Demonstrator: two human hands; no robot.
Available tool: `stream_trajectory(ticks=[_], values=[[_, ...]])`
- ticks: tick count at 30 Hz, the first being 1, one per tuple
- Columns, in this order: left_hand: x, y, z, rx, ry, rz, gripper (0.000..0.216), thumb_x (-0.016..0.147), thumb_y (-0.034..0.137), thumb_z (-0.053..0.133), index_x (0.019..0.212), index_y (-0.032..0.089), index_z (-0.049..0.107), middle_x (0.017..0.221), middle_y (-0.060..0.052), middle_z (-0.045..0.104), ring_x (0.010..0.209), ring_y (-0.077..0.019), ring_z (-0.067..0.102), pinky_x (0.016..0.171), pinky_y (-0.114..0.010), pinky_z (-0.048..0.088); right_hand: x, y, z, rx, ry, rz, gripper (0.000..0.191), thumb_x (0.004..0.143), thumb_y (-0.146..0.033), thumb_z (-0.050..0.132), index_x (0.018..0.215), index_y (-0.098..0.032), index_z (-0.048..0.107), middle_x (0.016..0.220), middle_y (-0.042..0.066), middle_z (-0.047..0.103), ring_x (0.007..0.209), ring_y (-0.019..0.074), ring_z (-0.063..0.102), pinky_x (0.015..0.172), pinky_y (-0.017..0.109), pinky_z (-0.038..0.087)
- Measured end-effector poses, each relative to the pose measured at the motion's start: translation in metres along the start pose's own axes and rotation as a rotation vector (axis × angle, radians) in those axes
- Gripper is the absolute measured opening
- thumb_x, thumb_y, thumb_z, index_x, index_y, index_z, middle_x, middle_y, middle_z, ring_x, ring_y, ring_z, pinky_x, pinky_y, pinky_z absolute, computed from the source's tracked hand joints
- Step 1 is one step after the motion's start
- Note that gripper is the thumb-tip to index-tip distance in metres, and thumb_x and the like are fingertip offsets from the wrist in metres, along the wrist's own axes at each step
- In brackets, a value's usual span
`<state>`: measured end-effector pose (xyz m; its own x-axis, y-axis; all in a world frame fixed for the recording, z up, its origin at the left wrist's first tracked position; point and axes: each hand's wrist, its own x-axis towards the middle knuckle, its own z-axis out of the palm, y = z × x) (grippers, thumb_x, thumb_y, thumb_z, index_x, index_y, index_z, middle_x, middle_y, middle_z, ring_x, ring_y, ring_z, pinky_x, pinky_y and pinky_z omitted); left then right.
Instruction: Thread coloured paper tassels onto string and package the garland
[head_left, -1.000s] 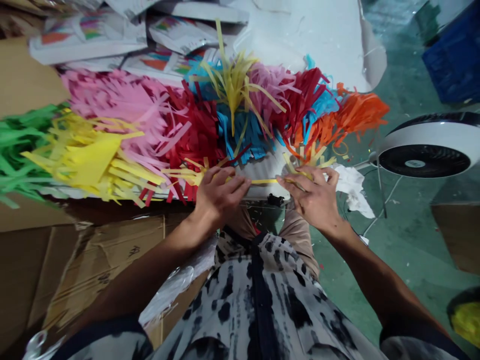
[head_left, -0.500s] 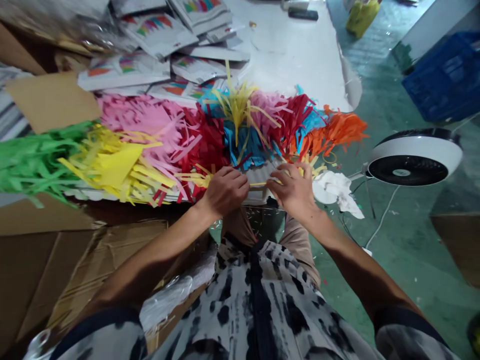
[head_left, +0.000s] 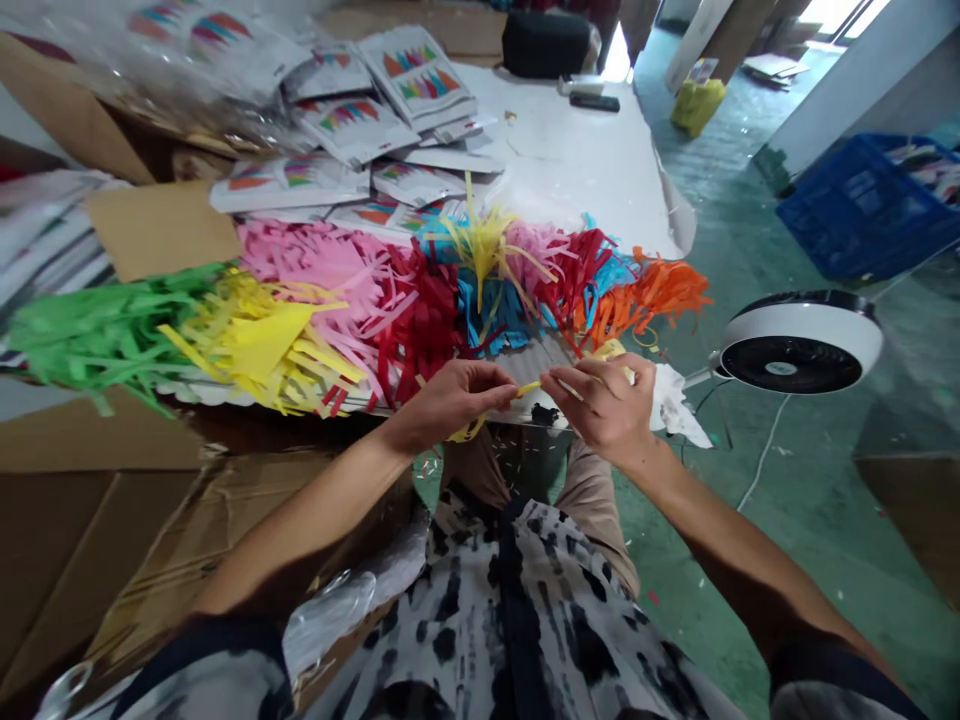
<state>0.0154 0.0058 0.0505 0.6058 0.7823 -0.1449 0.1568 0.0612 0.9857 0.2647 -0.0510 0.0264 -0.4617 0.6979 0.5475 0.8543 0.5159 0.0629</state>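
My left hand [head_left: 450, 400] and my right hand [head_left: 607, 405] meet at the table's near edge, both pinched on a thin yellow paper strip [head_left: 529, 388] held between them. Just beyond lie heaps of fringed paper: green [head_left: 97, 335], yellow [head_left: 262, 340], pink [head_left: 322, 270], red [head_left: 420, 320], blue [head_left: 495, 305] and orange [head_left: 652, 295]. A loose yellow tuft [head_left: 484, 245] sticks up from the middle of the heaps.
Several white packets with coloured prints [head_left: 352, 120] are piled at the back of the white table [head_left: 585, 160]. A white fan [head_left: 799, 345] stands on the green floor at right, a blue crate [head_left: 870, 205] behind it. Cardboard boxes [head_left: 150, 510] sit at left.
Both hands have lifted off the table edge and drawn together, pinching the yellow strip in the air. The view has tilted up, showing more of the table's far end.
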Motion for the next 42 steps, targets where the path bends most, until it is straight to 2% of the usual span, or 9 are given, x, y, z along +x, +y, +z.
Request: stream_trajectory(ticks=[5, 11, 14, 18, 22, 28, 35, 38, 42], values=[[-0.005, 0.001, 0.014, -0.134, 0.066, -0.045, 0.034, 0.082, 0.049, 0.085, 0.081, 0.016, 0.078, 0.077, -0.004, 0.075, 0.070, -0.0136, 0.065, 0.069, -0.025, 0.048, -0.002, -0.005, -0.011, 0.017, -0.026, 0.047, 0.039, 0.101, -0.022, 0.065, 0.130, -0.048, 0.070, 0.119, -0.005, 0.080, 0.114, 0.0239, 0.067, 0.105, 0.051, 0.031], [-0.020, 0.001, 0.031, -0.329, 0.094, -0.166, 0.034, 0.075, 0.046, 0.092, 0.092, 0.018, 0.083, 0.084, -0.005, 0.079, 0.067, -0.0138, 0.066, 0.062, -0.024, 0.048, 0.004, -0.016, -0.023, 0.088, 0.096, 0.160, 0.017, 0.100, -0.027, 0.068, 0.108, -0.037, 0.079, 0.100, -0.002, 0.082, 0.102, 0.0241, 0.071, 0.098, 0.049, 0.037], [-0.024, -0.001, 0.042, -0.386, 0.116, -0.166, 0.032, 0.074, 0.044, 0.093, 0.089, 0.017, 0.083, 0.082, -0.004, 0.078, 0.067, -0.0128, 0.065, 0.064, -0.024, 0.049, 0.011, -0.026, -0.026, 0.313, 0.139, 0.333, 0.013, 0.100, -0.031, 0.067, 0.096, -0.031, 0.079, 0.093, 0.001, 0.081, 0.098, 0.0234, 0.071, 0.094, 0.045, 0.044], [-0.019, -0.001, 0.056, -0.408, 0.207, -0.019, 0.028, 0.077, 0.043, 0.091, 0.085, 0.019, 0.080, 0.094, -0.003, 0.078, 0.079, -0.0142, 0.068, 0.073, -0.025, 0.053, 0.019, -0.036, -0.021, 0.778, 0.153, 0.601, 0.014, 0.097, -0.034, 0.069, 0.087, -0.027, 0.076, 0.089, 0.001, 0.078, 0.088, 0.0209, 0.070, 0.085, 0.039, 0.052], [-0.012, 0.000, 0.061, -0.467, 0.216, 0.022, 0.026, 0.081, 0.042, 0.089, 0.084, 0.019, 0.077, 0.096, -0.002, 0.076, 0.080, -0.0132, 0.067, 0.075, -0.025, 0.052, 0.024, -0.036, -0.016, 1.012, 0.137, 0.776, 0.015, 0.093, -0.041, 0.074, 0.086, -0.028, 0.078, 0.090, 0.000, 0.078, 0.088, 0.0222, 0.071, 0.084, 0.040, 0.054], [-0.011, -0.005, 0.058, -0.415, 0.302, -0.013, 0.031, 0.078, 0.045, 0.090, 0.084, 0.019, 0.076, 0.080, -0.001, 0.073, 0.069, -0.0121, 0.062, 0.065, -0.024, 0.048, 0.028, -0.029, -0.018, 1.004, 0.022, 0.710, 0.023, 0.095, -0.049, 0.073, 0.091, -0.028, 0.079, 0.094, 0.002, 0.079, 0.091, 0.0227, 0.072, 0.088, 0.041, 0.054], [-0.009, -0.009, 0.054, -0.389, 0.367, 0.015, 0.032, 0.077, 0.044, 0.092, 0.080, 0.017, 0.076, 0.080, -0.003, 0.076, 0.070, -0.0134, 0.066, 0.065, -0.024, 0.050, 0.037, -0.027, -0.014, 0.890, 0.140, 0.597, 0.018, 0.097, -0.038, 0.071, 0.082, -0.028, 0.072, 0.084, -0.001, 0.072, 0.084, 0.0211, 0.068, 0.082, 0.041, 0.054], [-0.006, -0.010, 0.045, -0.406, 0.392, 0.001, 0.031, 0.078, 0.045, 0.091, 0.083, 0.017, 0.077, 0.085, -0.006, 0.079, 0.073, -0.0153, 0.071, 0.066, -0.024, 0.052, 0.064, -0.002, -0.009, 0.873, 0.079, 0.530, 0.017, 0.100, -0.040, 0.068, 0.089, -0.029, 0.076, 0.089, -0.001, 0.077, 0.085, 0.0206, 0.070, 0.082, 0.040, 0.056], [-0.002, -0.011, 0.030, -0.471, 0.459, -0.018, 0.033, 0.073, 0.040, 0.095, 0.087, 0.020, 0.074, 0.084, -0.004, 0.080, 0.080, -0.0201, 0.078, 0.071, -0.027, 0.056, 0.131, 0.070, 0.020, 0.546, 0.170, 0.513, 0.024, 0.103, -0.041, 0.059, 0.097, -0.027, 0.079, 0.103, 0.003, 0.081, 0.094, 0.0230, 0.072, 0.089, 0.040, 0.056]])
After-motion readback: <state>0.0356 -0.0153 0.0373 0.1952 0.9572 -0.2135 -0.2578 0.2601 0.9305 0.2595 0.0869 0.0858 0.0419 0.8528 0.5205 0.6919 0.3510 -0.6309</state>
